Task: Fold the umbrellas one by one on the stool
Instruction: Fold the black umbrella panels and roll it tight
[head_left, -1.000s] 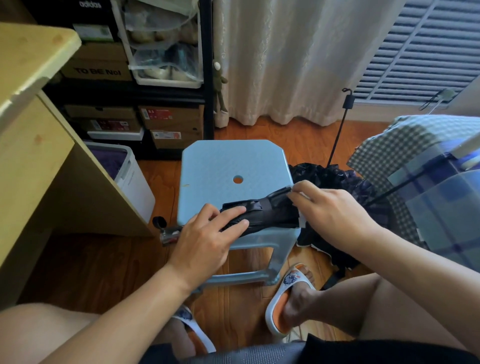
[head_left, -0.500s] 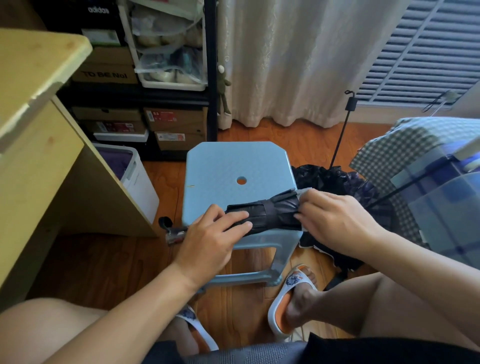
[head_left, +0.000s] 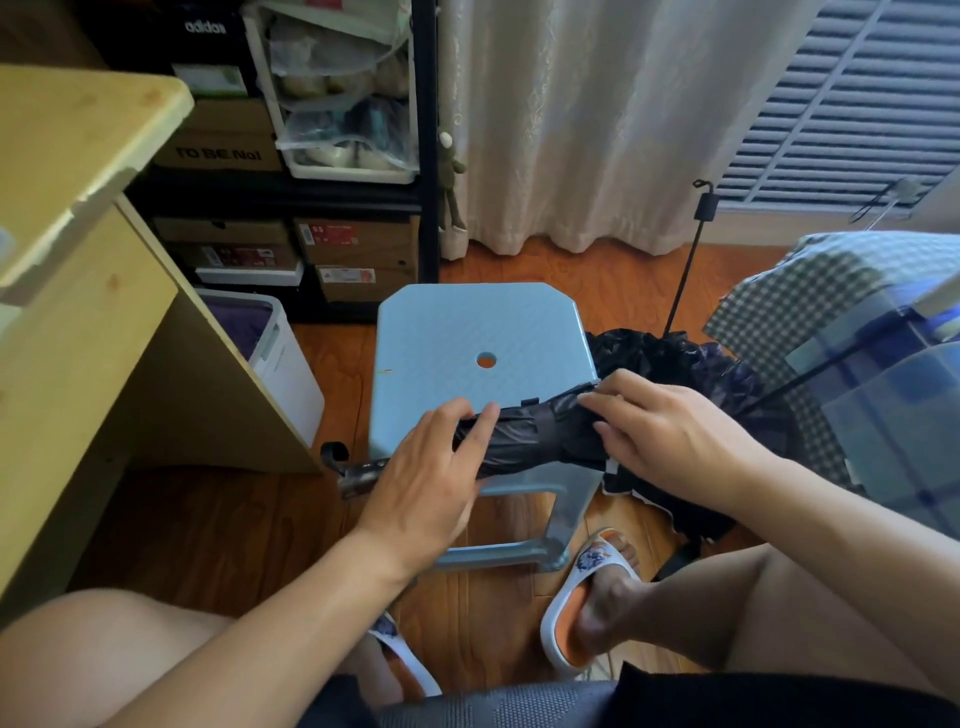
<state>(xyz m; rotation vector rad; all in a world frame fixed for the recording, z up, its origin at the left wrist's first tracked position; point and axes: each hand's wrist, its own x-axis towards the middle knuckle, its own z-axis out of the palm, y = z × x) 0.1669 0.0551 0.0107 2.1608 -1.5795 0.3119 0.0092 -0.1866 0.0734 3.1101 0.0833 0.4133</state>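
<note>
Hands (head_left: 423, 486) (head_left: 670, 434) grasp rolled umbrella (head_left: 540, 441) on stool (head_left: 467, 332) | handle (head_left: 358, 475) half hidden (left palm covers it)

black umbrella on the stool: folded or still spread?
Folded. The black umbrella lies as a tight roll on the stool, strap around its middle.
</note>
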